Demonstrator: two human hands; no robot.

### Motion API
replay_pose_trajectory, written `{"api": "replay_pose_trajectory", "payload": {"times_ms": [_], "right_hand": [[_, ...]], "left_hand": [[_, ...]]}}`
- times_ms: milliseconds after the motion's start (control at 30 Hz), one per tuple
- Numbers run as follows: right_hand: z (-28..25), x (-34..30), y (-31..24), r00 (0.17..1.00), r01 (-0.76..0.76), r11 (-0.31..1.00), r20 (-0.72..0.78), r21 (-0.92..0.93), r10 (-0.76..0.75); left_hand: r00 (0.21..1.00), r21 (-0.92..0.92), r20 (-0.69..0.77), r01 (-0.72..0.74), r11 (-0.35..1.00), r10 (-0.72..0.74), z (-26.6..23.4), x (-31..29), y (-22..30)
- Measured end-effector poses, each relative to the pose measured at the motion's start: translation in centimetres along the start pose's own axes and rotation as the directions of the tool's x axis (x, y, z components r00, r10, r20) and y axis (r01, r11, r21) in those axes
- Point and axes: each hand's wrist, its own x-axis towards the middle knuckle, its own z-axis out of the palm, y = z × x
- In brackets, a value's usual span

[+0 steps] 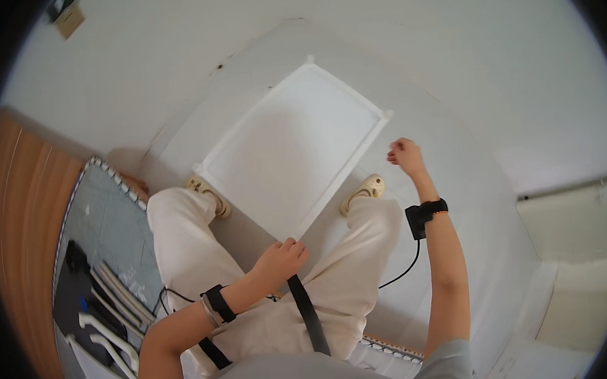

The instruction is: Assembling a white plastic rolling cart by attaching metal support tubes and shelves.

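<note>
A white rectangular shelf panel with a raised rim lies between and beyond my feet. Small round fittings show at its far, left and right corners. My left hand is closed over the near corner, its fingers curled round the edge, and hides that corner. Off to the right, my right hand is raised just past the right corner, apart from the panel. Its fingers are curled in; whether anything small is inside them is hidden.
A grey mat at the left bears white curved tubes, several pale rods and dark pieces. Beside it is a wood-grain surface. My cream clogs flank the panel. Black wrist devices trail cables. Pale boxes stand at right.
</note>
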Motion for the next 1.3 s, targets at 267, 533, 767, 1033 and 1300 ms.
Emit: {"api": "replay_pose_trajectory", "payload": {"times_ms": [267, 533, 767, 1033, 1300], "right_hand": [[0.9, 9.5, 4.1, 0.902, 0.200, 0.859, -0.254, -0.471, -0.349], [-1.2, 12.7, 7.6, 0.894, 0.332, 0.829, -0.132, -0.449, -0.429], [-2.2, 7.8, 2.7, 0.926, 0.234, 0.704, -0.067, -0.671, -0.371], [0.1, 4.1, 0.8, 0.912, 0.276, 0.661, -0.027, -0.698, -0.410], [1.8, 0.2, -2.2, 0.955, 0.287, 0.688, 0.140, -0.666, -0.262]], "left_hand": [[0.976, 0.046, 0.048, 0.212, 0.976, -0.214, 1.3, 0.3, 0.8], [0.959, 0.099, -0.220, 0.202, 0.974, -0.176, 3.2, 0.2, 2.8], [0.960, 0.059, -0.078, 0.273, 0.960, -0.268, 2.0, 0.4, 0.6], [0.874, 0.186, 0.133, 0.442, 0.878, -0.468, -2.5, -2.7, -10.9], [0.695, -0.145, 0.138, 0.719, 0.679, -0.706, -3.1, -3.0, -22.3]]}}
